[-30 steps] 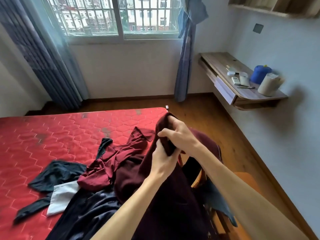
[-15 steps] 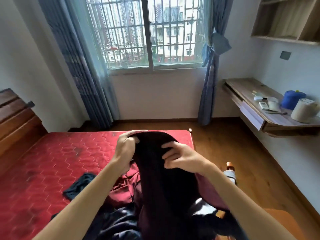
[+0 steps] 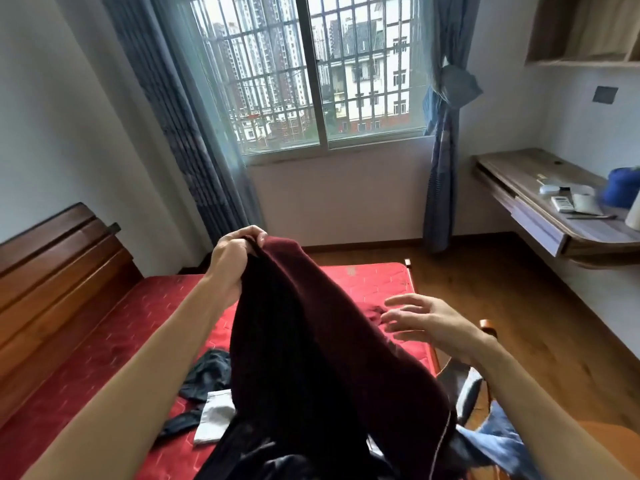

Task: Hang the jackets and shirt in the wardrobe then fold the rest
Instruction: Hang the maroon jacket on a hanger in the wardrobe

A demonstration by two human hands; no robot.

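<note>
I have one wide head-worn view only. It looks forward and slightly down, across the bed (image 3: 374, 282) toward the window (image 3: 311, 81)

no readable text, labels or signs

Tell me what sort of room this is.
Most likely a bedroom in an apartment block: a bed with a red mattress and wooden headboard, loose clothes on it, a maroon garment gripped by the left hand, and a barred window facing high-rises.
</note>
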